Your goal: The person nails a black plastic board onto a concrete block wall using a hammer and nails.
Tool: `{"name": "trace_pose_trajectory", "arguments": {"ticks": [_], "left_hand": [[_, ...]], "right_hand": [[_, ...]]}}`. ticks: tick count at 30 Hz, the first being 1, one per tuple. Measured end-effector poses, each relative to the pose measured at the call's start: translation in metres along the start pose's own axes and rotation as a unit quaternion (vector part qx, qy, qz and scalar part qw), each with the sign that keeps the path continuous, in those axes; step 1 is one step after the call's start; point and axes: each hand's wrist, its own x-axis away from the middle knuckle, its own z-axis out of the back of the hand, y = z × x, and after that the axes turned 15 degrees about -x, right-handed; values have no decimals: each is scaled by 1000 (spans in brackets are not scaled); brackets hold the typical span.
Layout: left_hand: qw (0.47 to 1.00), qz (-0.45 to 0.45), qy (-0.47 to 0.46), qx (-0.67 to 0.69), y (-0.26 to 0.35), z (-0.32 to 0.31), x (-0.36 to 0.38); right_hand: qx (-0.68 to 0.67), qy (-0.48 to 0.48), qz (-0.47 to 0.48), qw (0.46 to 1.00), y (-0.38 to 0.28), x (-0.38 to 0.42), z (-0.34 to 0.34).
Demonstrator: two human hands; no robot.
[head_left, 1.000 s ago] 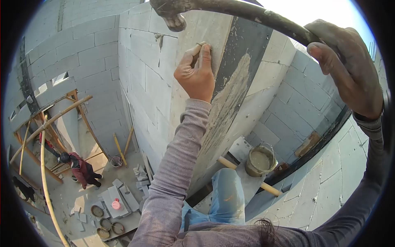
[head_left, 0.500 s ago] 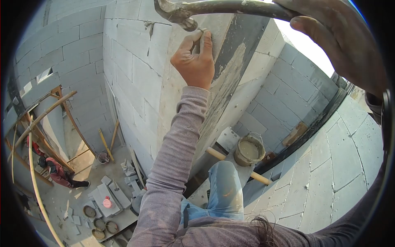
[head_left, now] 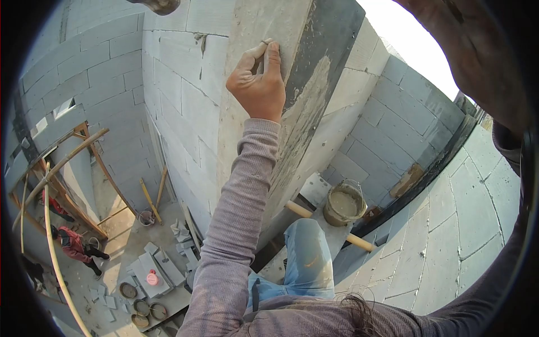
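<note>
My left hand is raised against the pale face of the wall corner. Its thumb and forefinger are pinched together on a small thing at the wall, too small to make out. At the upper right, my right hand is partly cut off by the frame edge, with its fingers out of view. The metal head of a hammer shows at the top edge, left of my left hand; its handle is out of view.
Below stands a bucket of grey mix on a plank, beside a bamboo pole. Far down at the left are a person in red, a wooden frame, stacked blocks and several round pans.
The hammer has moved up and left, mostly out of view, and my right hand has risen. My left hand keeps its pinch at the wall. The person below has shifted.
</note>
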Motion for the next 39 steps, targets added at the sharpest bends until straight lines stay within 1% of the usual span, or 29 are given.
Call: {"name": "trace_pose_trajectory", "arguments": {"ticks": [2, 3, 4, 7, 9, 11, 12, 13, 14, 15, 16, 17, 19, 20, 21, 22, 23, 25, 26, 28, 29, 30, 31, 32, 33, 35, 39], "left_hand": [[1000, 5, 0, 0, 0, 0, 1], [1000, 15, -5, 2, 0, 1, 2], [1000, 23, -9, 6, 1, 1, 1], [1000, 5, 0, -13, 1, 1, 0], [1000, 8, -1, -12, -2, 0, 0], [1000, 6, 0, -9, 0, 2, 1], [999, 29, -15, -24, 3, 4, 2], [998, 52, -27, -38, 6, 5, 1], [998, 50, -24, -35, 4, 6, 1], [998, 38, -58, 4, 3, 9, 1], [994, 29, -95, 39, 1, 13, 5], [994, 30, -97, 37, 0, 19, 15], [982, -112, -118, -99, 7, 28, 28], [982, -110, -118, -101, 4, 28, 31], [964, -98, -114, -217, -3, 28, 36], [934, -88, -108, -329, -8, 26, 38], [934, -91, -107, -329, -12, 22, 37], [870, -151, -139, -449, -15, 17, 39], [869, -151, -140, -450, -17, 16, 40], [851, -166, -130, -482, -20, 16, 41], [849, -164, -135, -484, -20, 18, 43], [831, -168, -135, -513, -18, 20, 42], [814, -172, -132, -539, -17, 18, 41], [815, -171, -132, -538, -18, 17, 41], [819, -173, -118, -534, -20, 16, 42], [823, -176, -109, -528, -21, 14, 44], [814, -172, -119, -542, -21, 15, 43]], "right_hand": [[-3, -2, -4, 1000, -13, -15, 1], [-3, -2, -6, 1000, -19, -43, 0], [-1, -2, -8, 1000, -26, -51, 2], [7, -1, -7, 1000, -45, -48, 9], [2, -2, -12, 1000, -38, -44, 3], [7, -182, 21, 983, -16, -38, -5], [9, -179, 19, 984, -16, -36, -1], [34, -193, -19, 980, -15, -37, 5], [60, -208, -54, 975, -14, -38, 11], [55, -219, -94, 970, -22, -42, 20], [54, -220, -93, 969, -23, -44, 20], [15, -215, -108, 970, -25, -44, 18], [-56, -200, -138, 969, -25, -46, 17], [-92, -194, -150, 965, -24, -47, 16], [-131, -188, -163, 960, -24, -47, 14], [-166, -180, -177, 953, -23, -48, 13], [-200, -170, -191, 946, -22, -49, 12], [-271, -155, -215, 925, -20, -52, 9], [-306, -147, -228, 913, -20, -53, 7], [-376, -129, -253, 882, -21, -57, 4], [-400, -270, -284, 829, -24, -78, 33], [-403, -270, -285, 826, 8, -43, 29], [-397, -262, -277, 835, 16, -36, 27], [-392, -254, -269, 842, 23, -30, 25], [-385, -245, -262, 850, -87, -52, 33], [-377, -227, -250, 863, -97, -82, 26], [-361, -193, -217, 886, -95, -86, 17]]}}
